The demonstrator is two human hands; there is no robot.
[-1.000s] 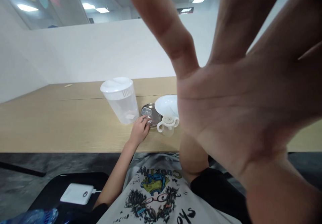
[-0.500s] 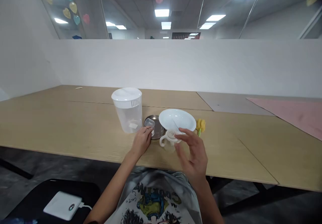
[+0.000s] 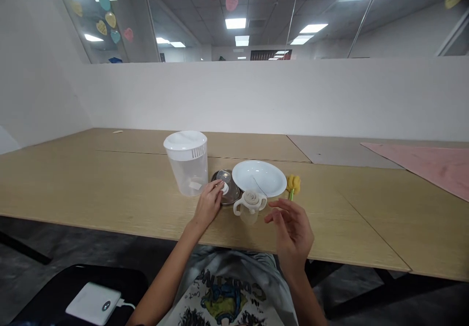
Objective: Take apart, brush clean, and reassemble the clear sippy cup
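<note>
Bottle (image 3: 223,175): one, small and clear with a white end, at the left fingertips; whether it rests on the tray or sits just above it, I cannot tell.
Left hand (image 3: 207,205): grip closed on the bottle's white end.
Tray (image 3: 234,194): one, round and metal, under the bottle.
Cup (image 3: 250,207): one, with two handles, upright just beside the tray.
Right hand (image 3: 295,233): grip open, fingers curled with nothing seen in them, near the cup's right handle.
Bowl (image 3: 252,171): one, white, behind the cup.
Bucket (image 3: 188,170): one, lidded, left of the tray.
Flower (image 3: 293,183): yellow, right of the bowl on the desk (image 3: 110,189); blooms too small to count.
</note>
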